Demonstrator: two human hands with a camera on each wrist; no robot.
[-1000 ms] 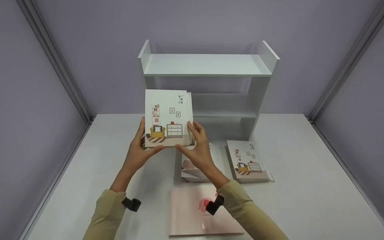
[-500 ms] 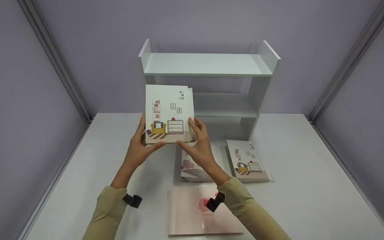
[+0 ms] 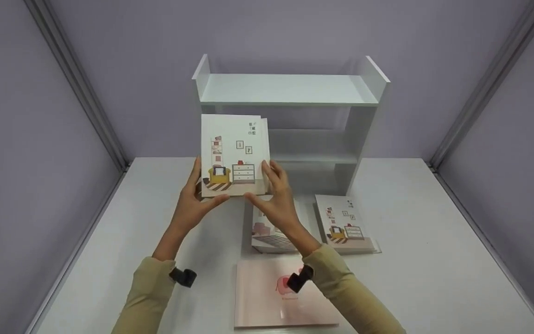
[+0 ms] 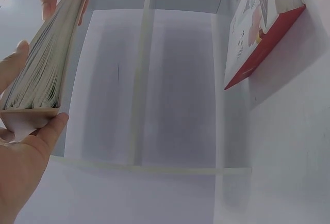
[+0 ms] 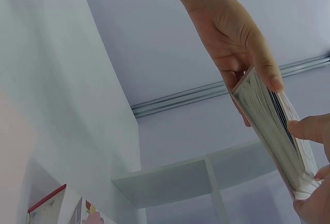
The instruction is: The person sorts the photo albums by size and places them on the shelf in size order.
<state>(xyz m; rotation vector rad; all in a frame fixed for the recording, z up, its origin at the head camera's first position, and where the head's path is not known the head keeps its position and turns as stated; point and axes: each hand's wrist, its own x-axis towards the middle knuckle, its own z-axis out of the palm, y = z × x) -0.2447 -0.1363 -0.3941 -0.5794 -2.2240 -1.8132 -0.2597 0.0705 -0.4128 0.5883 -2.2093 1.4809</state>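
Note:
A thick hardback book (image 3: 227,139) is held up before the shelf, its white cover with a yellow armchair and a drawer chest facing me. My left hand (image 3: 188,206) grips its left edge, the thumb along the bottom. On the opposite edge my right hand (image 3: 281,206) holds it the same way, the two thumbs apart. The left wrist view shows the page block (image 4: 44,53) between both hands; my left hand (image 4: 23,162) is near. From below, the right wrist view shows the pages (image 5: 273,121), with my right hand (image 5: 314,193) partly cut off by the frame.
A white shelf unit (image 3: 290,88) stands at the back of the white table (image 3: 434,232). A similar armchair-cover book (image 3: 346,225) lies right of another book (image 3: 267,232) with a pink drawing, partly hidden by my right arm. A pink book (image 3: 257,297) with an elephant lies nearest.
Both hands have raised the book a little, toward the shelf unit. The grip looks the same, and the books on the table have not moved.

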